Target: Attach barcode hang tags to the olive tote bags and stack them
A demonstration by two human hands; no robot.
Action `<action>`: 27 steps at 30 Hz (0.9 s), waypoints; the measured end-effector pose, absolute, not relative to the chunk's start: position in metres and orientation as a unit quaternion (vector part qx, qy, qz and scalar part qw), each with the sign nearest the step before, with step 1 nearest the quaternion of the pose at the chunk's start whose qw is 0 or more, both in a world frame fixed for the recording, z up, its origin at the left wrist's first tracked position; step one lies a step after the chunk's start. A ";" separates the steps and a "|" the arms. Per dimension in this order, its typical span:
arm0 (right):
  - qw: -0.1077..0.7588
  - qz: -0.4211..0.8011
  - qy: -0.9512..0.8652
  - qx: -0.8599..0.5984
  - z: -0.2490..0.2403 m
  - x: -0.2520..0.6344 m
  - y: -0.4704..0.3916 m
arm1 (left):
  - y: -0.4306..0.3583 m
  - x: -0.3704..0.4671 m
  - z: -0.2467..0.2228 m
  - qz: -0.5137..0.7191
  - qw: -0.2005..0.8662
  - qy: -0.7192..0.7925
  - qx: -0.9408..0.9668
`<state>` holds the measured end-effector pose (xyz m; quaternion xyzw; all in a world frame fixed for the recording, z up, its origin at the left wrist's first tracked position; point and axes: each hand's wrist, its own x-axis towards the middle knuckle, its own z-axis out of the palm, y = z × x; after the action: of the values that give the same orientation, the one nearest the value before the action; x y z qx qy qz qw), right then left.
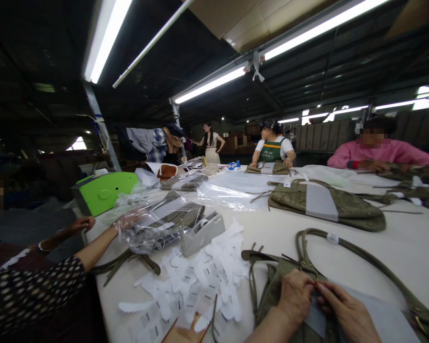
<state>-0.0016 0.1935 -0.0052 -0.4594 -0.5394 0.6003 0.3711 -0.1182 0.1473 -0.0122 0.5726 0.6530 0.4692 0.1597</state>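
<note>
An olive-green bag (271, 290) with a long strap (364, 255) lies at the table's near right. Over its upper part is my left hand (295, 295), its fingers bent and pressed together. My right hand (346, 312) meets it from the right, thumb and forefinger pinched close to the left fingertips. What the fingertips pinch is too small to make out. A pale grey sheet (315, 317) shows on the bag below the hands. Left of the bag lies a pile of white printed labels (207, 271).
A grey tape dispenser (203, 233) stands behind the labels. At the left a person's arm (100, 245) reaches to a plastic-wrapped bag (164, 221). Another olive bag (353, 207) lies farther back. A green machine (107, 190) stands at the far left; people work across the table.
</note>
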 end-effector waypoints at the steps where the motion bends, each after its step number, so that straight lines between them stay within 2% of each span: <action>1: 0.373 0.606 -0.527 -0.464 -0.005 -0.002 0.193 | 0.148 -0.118 -0.013 0.470 0.161 0.651 0.573; 16: 0.361 0.624 -0.522 -0.455 -0.004 -0.003 0.193 | 0.150 -0.120 -0.018 0.484 0.222 0.647 0.545; 27: 0.341 0.694 -0.456 -0.441 -0.003 0.001 0.196 | 0.150 -0.120 -0.014 0.503 0.256 0.649 0.510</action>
<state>0.0011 0.1961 -0.0033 -0.4405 -0.4557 0.6942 0.3411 -0.1200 0.1501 -0.0142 0.5098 0.6490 0.5031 0.2564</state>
